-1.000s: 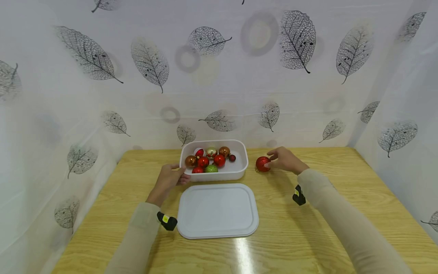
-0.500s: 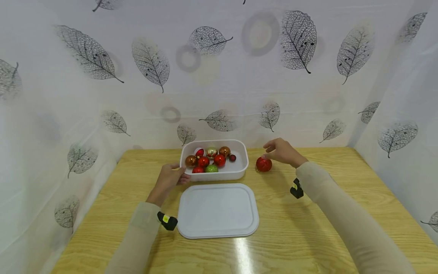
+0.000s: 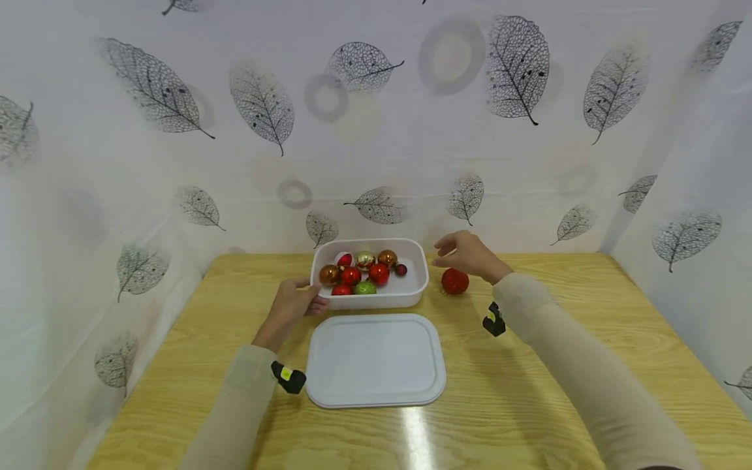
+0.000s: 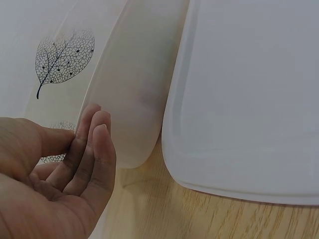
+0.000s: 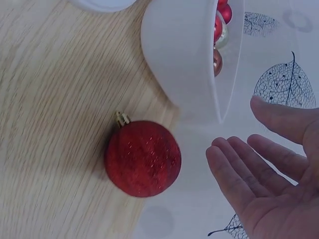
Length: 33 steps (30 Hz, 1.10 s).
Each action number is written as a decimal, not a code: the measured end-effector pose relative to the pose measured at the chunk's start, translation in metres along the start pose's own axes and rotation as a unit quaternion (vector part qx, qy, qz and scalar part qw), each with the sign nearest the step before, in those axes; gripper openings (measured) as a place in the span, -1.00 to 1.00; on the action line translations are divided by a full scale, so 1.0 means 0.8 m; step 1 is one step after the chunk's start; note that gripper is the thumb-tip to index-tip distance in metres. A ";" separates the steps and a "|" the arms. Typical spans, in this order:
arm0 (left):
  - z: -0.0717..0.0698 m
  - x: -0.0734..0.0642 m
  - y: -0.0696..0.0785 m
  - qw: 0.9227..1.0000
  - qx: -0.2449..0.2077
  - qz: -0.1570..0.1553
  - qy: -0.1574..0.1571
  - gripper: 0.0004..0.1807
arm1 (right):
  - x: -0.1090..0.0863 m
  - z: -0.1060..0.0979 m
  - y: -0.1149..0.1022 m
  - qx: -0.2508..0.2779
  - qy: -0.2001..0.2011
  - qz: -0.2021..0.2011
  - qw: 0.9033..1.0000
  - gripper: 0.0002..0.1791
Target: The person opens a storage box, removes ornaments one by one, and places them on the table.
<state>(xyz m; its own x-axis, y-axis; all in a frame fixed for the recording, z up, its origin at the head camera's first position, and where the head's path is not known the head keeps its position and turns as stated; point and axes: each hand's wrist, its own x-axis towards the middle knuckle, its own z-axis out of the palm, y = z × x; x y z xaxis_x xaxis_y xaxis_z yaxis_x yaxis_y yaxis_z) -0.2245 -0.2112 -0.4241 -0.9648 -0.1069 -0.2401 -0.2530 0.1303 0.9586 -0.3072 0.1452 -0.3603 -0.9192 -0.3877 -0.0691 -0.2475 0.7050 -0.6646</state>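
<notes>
A white plastic box (image 3: 376, 301) at the back of the table holds several shiny Christmas balls (image 3: 350, 277) in red, brown, gold and green. My left hand (image 3: 291, 305) holds the box's front left corner, thumb at the rim and fingers against the outer wall, as the left wrist view (image 4: 75, 169) shows. Just right of the box, a large glittery red Christmas ball (image 5: 143, 159) with a gold cap rests on the table. Above and behind that ball hovers my right hand (image 3: 469, 254), fingers loosely extended and holding nothing; part of the ball's top is covered by it in the head view.
A flat white lid (image 3: 376, 360) lies in front of the box on the wooden table (image 3: 529, 405). A white sheet (image 3: 388, 150) printed with dark leaves hangs behind the table and along both sides.
My right hand has let go of the red Christmas ball, risen above it and moved left toward the box. The ball stays on the table. My left hand keeps its place on the box.
</notes>
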 end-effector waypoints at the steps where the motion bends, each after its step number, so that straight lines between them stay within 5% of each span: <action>1: 0.000 0.000 0.000 1.000 -0.001 0.001 -0.001 -0.49 | 0.001 0.002 -0.003 0.003 0.001 -0.002 1.000 -0.48; 20: 0.000 0.000 0.000 1.000 -0.007 0.003 -0.003 -0.49 | 0.027 0.042 -0.046 0.021 -0.030 -0.037 0.999 -0.55; 33: -0.002 0.001 -0.001 1.000 -0.006 -0.004 0.001 -0.47 | 0.046 0.069 -0.050 0.027 -0.067 -0.006 0.997 -0.61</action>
<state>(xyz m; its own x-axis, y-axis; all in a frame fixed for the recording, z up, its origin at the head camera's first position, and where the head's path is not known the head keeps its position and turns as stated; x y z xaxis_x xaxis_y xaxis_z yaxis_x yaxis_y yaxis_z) -0.2251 -0.2128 -0.4247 -0.9629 -0.1089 -0.2471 -0.2594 0.1184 0.9585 -0.3139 0.0701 -0.3776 -0.8662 -0.4740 -0.1579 -0.2372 0.6684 -0.7050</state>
